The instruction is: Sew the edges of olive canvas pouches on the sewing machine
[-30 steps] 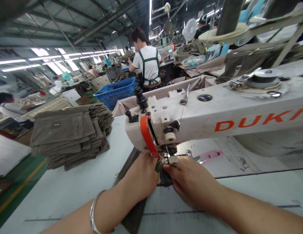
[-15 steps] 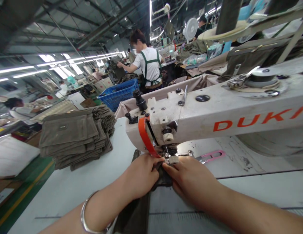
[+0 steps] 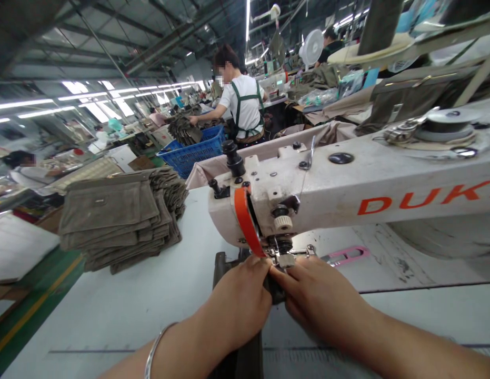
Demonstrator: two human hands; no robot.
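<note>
Under the needle area of a white sewing machine lies a dark olive fabric piece, which trails towards me. My left hand is closed on the fabric at the left of the presser foot, fingers curled and thumb tucked in. From the right, my right hand grips the same fabric, its fingertips close beside the foot and almost touching the left hand. Both hands cover much of the fabric, so its full shape is hidden. Pink-handled thread snips rest on the machine bed behind my right hand.
A stack of olive fabric pieces sits on the table at the left. Beyond the machine are a blue crate and a co-worker handling similar fabric. A thread bobbin tops the machine arm.
My left hand has shifted right, closer to the right hand, and the fabric has moved with it. The view has turned slightly left. The co-worker's fabric is lower, over the crate.
</note>
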